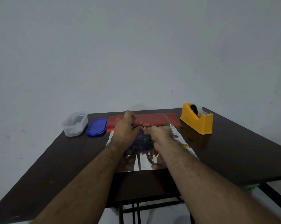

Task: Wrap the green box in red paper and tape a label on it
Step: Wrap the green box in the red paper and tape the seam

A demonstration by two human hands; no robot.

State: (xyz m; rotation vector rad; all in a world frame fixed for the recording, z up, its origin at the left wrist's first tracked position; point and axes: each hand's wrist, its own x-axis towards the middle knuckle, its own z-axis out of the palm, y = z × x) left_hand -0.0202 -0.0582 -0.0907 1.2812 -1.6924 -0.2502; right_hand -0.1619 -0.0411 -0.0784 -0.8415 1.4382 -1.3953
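A sheet of red paper (152,119) lies at the far middle of the dark table (55,159), its shiny silver underside (146,164) spread toward me. The green box (164,126) shows only as a green sliver between the red paper and my right hand. My left hand (126,128) pinches the near edge of the red paper with curled fingers. My right hand (159,134) sits close beside it, fingers curled on the same edge over the box. Most of the box is hidden by my hands. No label can be made out.
A yellow tape dispenser (197,118) with a clear tape roll stands at the back right. A clear plastic tub (74,124) and its blue lid (97,127) sit at the back left. A plain wall rises behind the table.
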